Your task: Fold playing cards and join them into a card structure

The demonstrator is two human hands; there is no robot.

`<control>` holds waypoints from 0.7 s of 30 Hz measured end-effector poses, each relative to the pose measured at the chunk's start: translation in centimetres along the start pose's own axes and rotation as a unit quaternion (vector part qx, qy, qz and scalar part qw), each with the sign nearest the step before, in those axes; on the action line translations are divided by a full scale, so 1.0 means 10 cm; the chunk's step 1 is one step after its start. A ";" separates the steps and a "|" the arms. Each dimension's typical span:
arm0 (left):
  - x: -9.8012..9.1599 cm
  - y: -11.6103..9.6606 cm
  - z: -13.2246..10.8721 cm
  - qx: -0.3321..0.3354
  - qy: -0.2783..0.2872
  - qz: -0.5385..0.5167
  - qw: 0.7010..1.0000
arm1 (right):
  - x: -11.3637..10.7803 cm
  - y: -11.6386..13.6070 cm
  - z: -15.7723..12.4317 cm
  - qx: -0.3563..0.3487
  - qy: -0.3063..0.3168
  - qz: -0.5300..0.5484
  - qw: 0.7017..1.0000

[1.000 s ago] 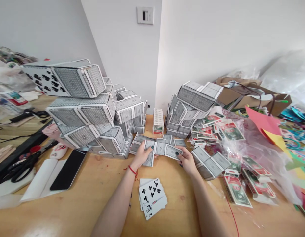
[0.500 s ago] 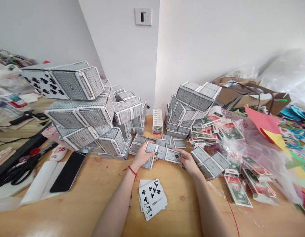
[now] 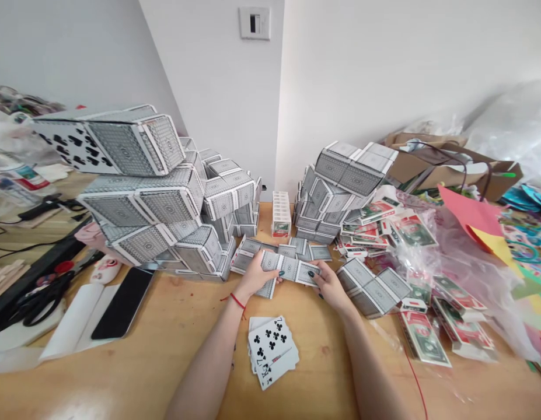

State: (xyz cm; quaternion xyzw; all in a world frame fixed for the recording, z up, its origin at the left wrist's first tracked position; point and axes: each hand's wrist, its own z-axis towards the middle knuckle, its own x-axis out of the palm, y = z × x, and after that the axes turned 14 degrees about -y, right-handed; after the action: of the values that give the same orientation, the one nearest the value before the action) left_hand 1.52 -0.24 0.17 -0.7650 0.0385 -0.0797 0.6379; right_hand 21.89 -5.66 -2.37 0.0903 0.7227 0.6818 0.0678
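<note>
My left hand point(image 3: 255, 276) and my right hand point(image 3: 329, 284) both grip a strip of joined grey-backed playing cards point(image 3: 292, 269), held just above the wooden table point(image 3: 174, 326). The left hand pinches the strip's left end, the right hand its right end. A small pile of face-up cards point(image 3: 272, 350), clubs on top, lies on the table between my forearms. More folded card pieces point(image 3: 296, 248) lie just beyond my hands.
A tall stack of card-built blocks point(image 3: 143, 192) stands at the left, another stack point(image 3: 340, 186) at the right. A black phone point(image 3: 121, 303), scissors point(image 3: 34, 300), red card boxes point(image 3: 423, 338), plastic wrap and coloured paper point(image 3: 480, 224) crowd the sides.
Both hands have drawn slightly closer together on the card strip. The view has shifted a little; nothing else has moved.
</note>
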 end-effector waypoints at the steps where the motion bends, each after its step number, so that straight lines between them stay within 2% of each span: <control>1: 0.01 0.00 0.00 0.007 0.004 0.006 1.000 | 0.01 -0.01 0.00 -0.002 0.009 -0.003 1.000; 5: 0.02 0.01 -0.01 0.021 0.015 0.023 0.999 | 0.06 -0.05 0.01 0.004 0.025 -0.009 1.000; 12: 0.03 0.00 -0.02 0.021 0.016 0.030 0.999 | 0.16 -0.06 0.03 0.017 0.024 0.044 0.999; 18: 0.03 0.05 0.01 0.020 0.010 0.023 0.999 | 0.22 -0.08 0.05 0.022 0.014 0.042 0.999; 21: 0.02 0.08 0.03 0.019 0.009 0.012 1.000 | 0.23 -0.05 0.05 0.027 0.034 0.046 0.998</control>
State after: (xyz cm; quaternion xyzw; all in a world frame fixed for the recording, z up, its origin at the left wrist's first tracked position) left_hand 1.83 -0.10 -0.67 -0.7517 0.0523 -0.0795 0.6526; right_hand 19.69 -4.71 -2.87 0.1024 0.7377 0.6673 0.0096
